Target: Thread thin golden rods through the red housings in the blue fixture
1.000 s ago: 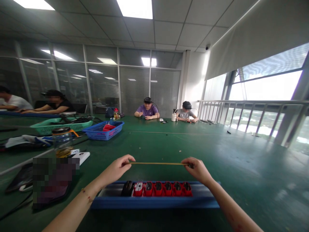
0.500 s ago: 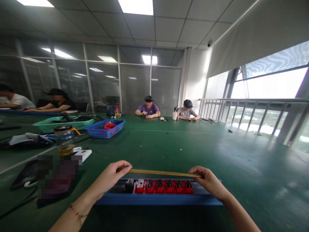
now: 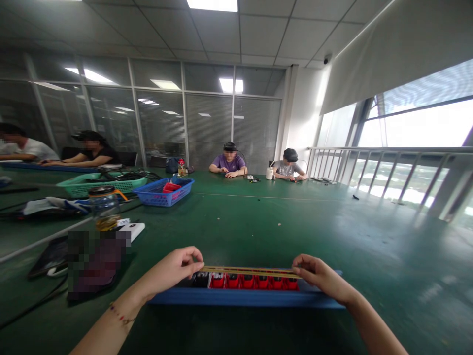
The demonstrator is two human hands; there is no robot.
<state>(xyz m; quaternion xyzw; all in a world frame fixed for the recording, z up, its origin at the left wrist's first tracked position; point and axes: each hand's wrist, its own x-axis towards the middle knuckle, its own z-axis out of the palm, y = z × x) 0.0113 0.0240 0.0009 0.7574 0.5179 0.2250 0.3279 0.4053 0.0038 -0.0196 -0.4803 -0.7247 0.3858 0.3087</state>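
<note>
Yellow strands (image 3: 247, 270): now lower — visually crossing red holders (image 3: 262, 284) in blue tray (image 3: 247, 298)
L hand (image 3: 185, 268): fingers pinch L end
R hand (image 3: 320, 277): ditto, R end
Tray: strands prob. aligned lengthwise

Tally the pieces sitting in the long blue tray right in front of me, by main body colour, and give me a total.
Red pieces: 6
Black piece: 1
Total: 7

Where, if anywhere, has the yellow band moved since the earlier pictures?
Yes: the yellow band has moved toward the blue tray, visually overlapping its far edge now.
</note>
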